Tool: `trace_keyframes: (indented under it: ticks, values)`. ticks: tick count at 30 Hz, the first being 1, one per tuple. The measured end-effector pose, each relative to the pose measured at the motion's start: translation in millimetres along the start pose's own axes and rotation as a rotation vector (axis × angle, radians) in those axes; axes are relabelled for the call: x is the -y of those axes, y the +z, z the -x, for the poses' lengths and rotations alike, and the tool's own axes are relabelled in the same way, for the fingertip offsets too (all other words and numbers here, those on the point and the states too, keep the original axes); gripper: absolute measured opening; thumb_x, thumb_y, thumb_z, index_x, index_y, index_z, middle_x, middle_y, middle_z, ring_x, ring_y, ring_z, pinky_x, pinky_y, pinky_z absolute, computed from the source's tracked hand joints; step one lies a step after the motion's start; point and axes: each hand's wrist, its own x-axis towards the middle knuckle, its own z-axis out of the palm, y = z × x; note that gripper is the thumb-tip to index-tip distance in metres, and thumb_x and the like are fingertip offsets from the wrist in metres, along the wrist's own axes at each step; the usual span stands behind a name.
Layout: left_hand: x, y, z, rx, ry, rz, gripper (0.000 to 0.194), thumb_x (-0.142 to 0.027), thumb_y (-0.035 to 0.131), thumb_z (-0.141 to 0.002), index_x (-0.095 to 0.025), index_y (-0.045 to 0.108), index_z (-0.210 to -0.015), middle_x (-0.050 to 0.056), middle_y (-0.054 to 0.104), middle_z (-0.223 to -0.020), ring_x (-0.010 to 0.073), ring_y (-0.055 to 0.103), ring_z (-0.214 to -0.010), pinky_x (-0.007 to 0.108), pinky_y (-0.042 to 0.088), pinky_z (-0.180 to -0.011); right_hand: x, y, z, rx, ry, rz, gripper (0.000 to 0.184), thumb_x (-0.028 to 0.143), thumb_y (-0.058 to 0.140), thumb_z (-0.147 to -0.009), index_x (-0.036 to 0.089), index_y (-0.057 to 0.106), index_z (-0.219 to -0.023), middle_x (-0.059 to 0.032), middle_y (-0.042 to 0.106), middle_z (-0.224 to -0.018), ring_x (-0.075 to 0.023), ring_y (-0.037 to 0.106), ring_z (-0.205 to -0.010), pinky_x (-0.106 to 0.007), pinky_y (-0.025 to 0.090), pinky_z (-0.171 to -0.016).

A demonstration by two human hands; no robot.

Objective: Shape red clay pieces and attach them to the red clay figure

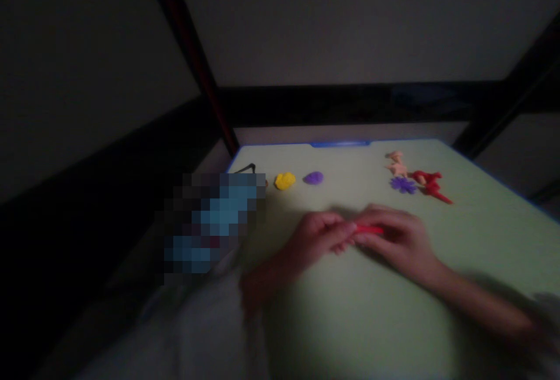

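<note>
Over the middle of the table, a thin red roll of modelling clay [370, 230] runs between my two hands. The thumb and fingers of my left hand [321, 233] are pinched together at its left end. From the other side, my right hand [396, 234] curves around the roll, with thumb and fingertips closed on it near the left hand. Part of the roll is hidden by the fingers. Beyond the hands lie a yellow clay lump [285, 181] and a smaller purple clay lump [314, 178].
At the back right of the pale green table [359, 321] are a red clay figure [429, 184], a purple flower-like piece [403, 185] and peach-coloured pieces [396, 167]. A pixelated blue patch [225, 211] covers the left side. The room is dim.
</note>
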Motion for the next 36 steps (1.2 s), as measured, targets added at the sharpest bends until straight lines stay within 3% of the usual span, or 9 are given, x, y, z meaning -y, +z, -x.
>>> trace_keyframes:
  ticks: [6,17,24,27,29,33,36]
  values:
    - [2,-1.4,0,0.093,-0.023,0.053,0.031,-0.041,0.053,-0.079,-0.014,0.057,-0.065,-0.002,0.053,-0.058,0.0062,0.046,-0.052,0.021,0.034,-0.052,2,0,-1,-0.012,0.001,-0.073,0.008,0.014,0.065,-0.074,0.019,0.070,-0.079,-0.0014,0.064,-0.066,-0.0110,0.058,-0.061,-0.022,0.046,-0.055]
    - [3,-0.3,0,0.074,-0.087,0.047,0.030,-0.042,0.058,-0.074,-0.014,0.054,-0.062,-0.003,0.051,-0.055,0.0061,0.043,-0.050,0.021,0.030,-0.049,5,0,1,-0.010,-0.010,-0.076,0.011,0.014,0.065,-0.075,0.021,0.071,-0.081,-0.0009,0.064,-0.066,-0.0105,0.058,-0.061,-0.022,0.046,-0.054]
    - [6,0.2,1,0.121,-0.123,0.097,0.030,-0.043,0.060,-0.073,-0.014,0.054,-0.065,-0.003,0.051,-0.056,0.0060,0.043,-0.050,0.021,0.030,-0.049,6,0,1,-0.002,-0.002,-0.093,0.011,0.014,0.066,-0.074,0.020,0.072,-0.081,-0.0015,0.064,-0.067,-0.0104,0.058,-0.061,-0.022,0.046,-0.056]
    - [8,-0.5,0,0.075,-0.059,0.113,0.035,-0.047,0.057,-0.074,-0.014,0.052,-0.062,-0.003,0.050,-0.055,0.0056,0.041,-0.049,0.021,0.029,-0.048,7,2,-1,-0.012,0.090,-0.192,0.010,0.014,0.067,-0.072,0.021,0.072,-0.077,-0.0007,0.065,-0.065,-0.0097,0.059,-0.060,-0.021,0.046,-0.055]
    - [7,-1.5,-1,-0.017,0.038,0.121,0.036,-0.048,0.055,-0.076,-0.015,0.052,-0.061,-0.004,0.047,-0.052,0.0053,0.038,-0.047,0.020,0.029,-0.048,4,3,-1,-0.025,0.208,-0.305,0.006,0.017,0.070,-0.070,0.020,0.072,-0.074,0.0005,0.064,-0.060,-0.0081,0.057,-0.053,-0.019,0.046,-0.050]
    - [-2,-2.7,0,-0.212,0.195,0.089,0.019,-0.034,0.064,-0.070,-0.016,0.059,-0.074,-0.006,0.048,-0.054,0.0055,0.040,-0.049,0.020,0.032,-0.049,-5,6,1,-0.062,0.405,-0.524,0.012,0.024,0.076,-0.062,0.018,0.071,-0.072,0.0009,0.064,-0.052,-0.0063,0.053,-0.041,-0.016,0.044,-0.040]
    - [-10,-1.4,3,-0.190,0.254,-0.076,0.022,-0.029,0.070,-0.063,-0.016,0.066,-0.081,-0.003,0.053,-0.061,0.0070,0.046,-0.053,0.021,0.036,-0.051,-7,8,1,-0.055,0.418,-0.618,0.015,0.025,0.077,-0.061,0.016,0.068,-0.069,-0.0001,0.066,-0.053,-0.0071,0.056,-0.042,-0.017,0.047,-0.042]
